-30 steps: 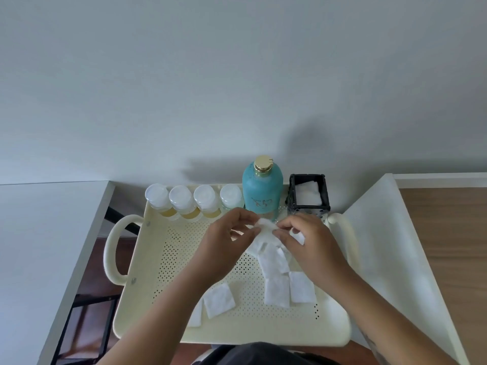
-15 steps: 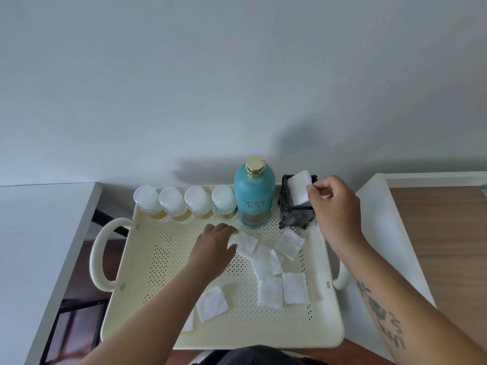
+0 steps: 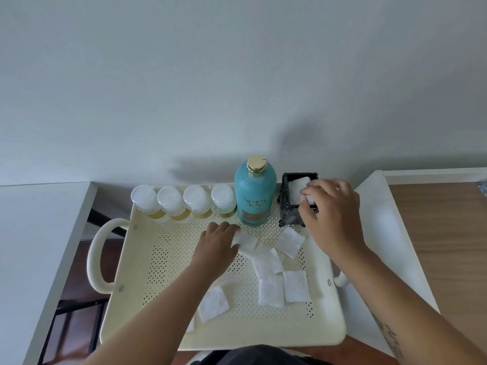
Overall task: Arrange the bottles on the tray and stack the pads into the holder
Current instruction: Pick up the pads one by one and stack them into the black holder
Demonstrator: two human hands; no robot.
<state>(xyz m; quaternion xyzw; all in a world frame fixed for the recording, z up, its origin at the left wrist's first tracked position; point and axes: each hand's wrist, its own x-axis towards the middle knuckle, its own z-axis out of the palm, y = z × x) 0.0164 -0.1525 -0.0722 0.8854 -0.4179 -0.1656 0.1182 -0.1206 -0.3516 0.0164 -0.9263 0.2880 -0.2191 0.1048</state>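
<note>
Hands first: I see the right hand [image 3: 333,214] over the far right corner of the tray [image 3: 163,262], fingers curled, pinching a white pad [image 3: 310,199] at the right rim of the black holder [image 3: 290,216]. The holder stands upright in that corner, and a stacked pad [image 3: 296,188] shows white inside its open top.

The left hand [image 3: 216,246] lies palm down near the middle of the tray. Its fingers curl onto the left edge of a loose pad [image 3: 247,242] and grip it against the perforated floor.

Along the far edge I count four small bottles with white caps, touching in a row: first bottle [image 3: 143,197] at the left, then second bottle [image 3: 170,198], third bottle [image 3: 196,197] and fourth bottle [image 3: 222,197]. Just right of them stands the teal bottle [image 3: 254,198] with a gold cap, between the row and the holder.

More pads lie flat on the tray. One angled pad [image 3: 290,242] sits just near of the holder, a middle pad [image 3: 267,262] overlaps the loose one, and two side-by-side pads [image 3: 271,291] lie nearer me. A lone pad [image 3: 213,304] lies beside my left forearm, which partly hides it.

White bench [image 3: 39,233] flanks the tray on the left.
</note>
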